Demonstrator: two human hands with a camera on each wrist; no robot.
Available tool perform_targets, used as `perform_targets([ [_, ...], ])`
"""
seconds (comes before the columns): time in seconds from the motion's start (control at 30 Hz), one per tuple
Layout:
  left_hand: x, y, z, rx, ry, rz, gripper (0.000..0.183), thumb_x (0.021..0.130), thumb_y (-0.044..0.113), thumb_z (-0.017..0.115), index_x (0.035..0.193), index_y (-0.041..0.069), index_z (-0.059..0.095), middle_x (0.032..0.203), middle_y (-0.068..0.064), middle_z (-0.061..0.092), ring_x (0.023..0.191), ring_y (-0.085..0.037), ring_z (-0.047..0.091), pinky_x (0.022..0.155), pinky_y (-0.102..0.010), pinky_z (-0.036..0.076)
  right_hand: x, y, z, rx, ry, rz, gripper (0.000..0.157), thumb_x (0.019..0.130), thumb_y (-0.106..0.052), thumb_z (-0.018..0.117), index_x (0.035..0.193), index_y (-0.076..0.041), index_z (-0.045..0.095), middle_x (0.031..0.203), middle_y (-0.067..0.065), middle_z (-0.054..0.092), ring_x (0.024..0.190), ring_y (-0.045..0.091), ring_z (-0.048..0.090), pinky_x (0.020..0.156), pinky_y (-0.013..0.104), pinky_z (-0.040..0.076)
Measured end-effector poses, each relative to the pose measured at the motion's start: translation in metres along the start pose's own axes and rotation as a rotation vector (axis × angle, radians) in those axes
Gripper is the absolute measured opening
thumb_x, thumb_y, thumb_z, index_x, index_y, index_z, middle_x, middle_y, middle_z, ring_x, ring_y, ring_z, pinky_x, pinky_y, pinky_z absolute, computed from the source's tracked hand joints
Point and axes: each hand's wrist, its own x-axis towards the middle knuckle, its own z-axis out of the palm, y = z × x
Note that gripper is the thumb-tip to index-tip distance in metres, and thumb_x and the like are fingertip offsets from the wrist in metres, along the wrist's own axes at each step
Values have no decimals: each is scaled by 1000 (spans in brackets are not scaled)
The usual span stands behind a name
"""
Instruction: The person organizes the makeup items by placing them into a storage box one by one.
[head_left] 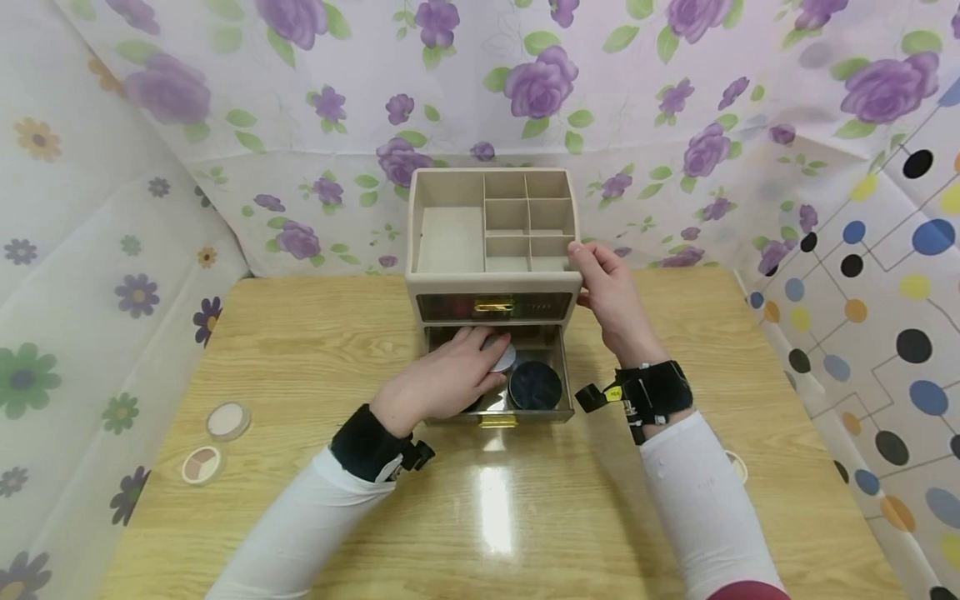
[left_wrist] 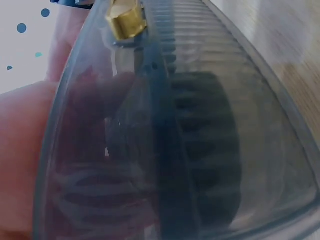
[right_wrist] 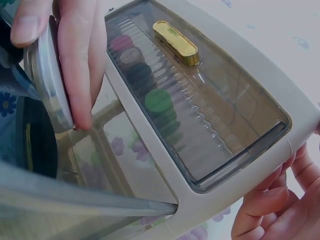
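Note:
A beige cosmetics organizer [head_left: 450,242] with open top compartments stands at the table's far middle. Its lower smoky drawer [head_left: 564,392] is pulled out, and a round black compact [head_left: 535,385] lies in it. My left hand [head_left: 450,377] reaches into that drawer and pinches a round silver compact [head_left: 501,357] [right_wrist: 47,80] on edge between its fingers [right_wrist: 82,55]. My right hand [head_left: 611,287] grips the organizer's upper right corner, its fingers [right_wrist: 270,205] wrapped under the body. The upper drawer [right_wrist: 200,115], with a gold handle [right_wrist: 176,42], is closed and shows coloured round items through its ribbed front.
Two round open compacts [head_left: 227,420] [head_left: 202,464] lie near the left edge of the wooden table [head_left: 300,350]. Floral and dotted curtains enclose the table on three sides. Another round item [head_left: 738,467] peeks from behind my right sleeve.

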Motion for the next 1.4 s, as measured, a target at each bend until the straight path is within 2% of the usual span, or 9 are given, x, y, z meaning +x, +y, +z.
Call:
perform_targets([
  [0.23,9,2,7,76,47,-21,59,114,37,52,160,0,46,159,-26,45,147,-43,44,121,-49,37,0,0,0,9,5,-6,28,110,-40,62,92,-18,63,103,3,59,91,17,67,79,36,54],
  [0.47,13,5,10,116,113,-50,53,111,34,61,153,2,55,151,-24,53,136,-40,54,113,-48,46,0,-1,1,7,1,-4,27,110,-40,62,93,-18,63,102,3,59,90,16,67,79,35,54],
  [0.67,18,10,12,138,116,-96,53,109,34,65,151,3,57,148,-22,54,128,-40,58,104,-50,52,-1,-1,1,11,2,-15,27,110,-38,62,92,-19,62,101,3,58,88,15,67,77,34,54],
  [0.9,20,12,14,123,109,-145,59,106,36,69,154,5,54,149,-21,54,127,-39,58,102,-50,52,-1,-1,1,5,6,-9,27,110,-39,62,92,-19,62,103,3,58,90,16,67,78,35,54],
  [1.13,17,11,14,80,104,-163,61,106,37,69,157,6,52,152,-22,52,127,-39,58,102,-51,53,-1,-2,2,-1,5,1,28,109,-40,62,92,-18,61,102,3,59,92,16,66,79,35,53],
  [1.4,16,12,14,11,110,-184,64,105,31,72,158,4,50,157,-22,48,134,-40,55,109,-48,50,-1,0,2,7,8,4,28,110,-40,61,92,-19,60,103,3,59,92,17,66,80,37,53],
])
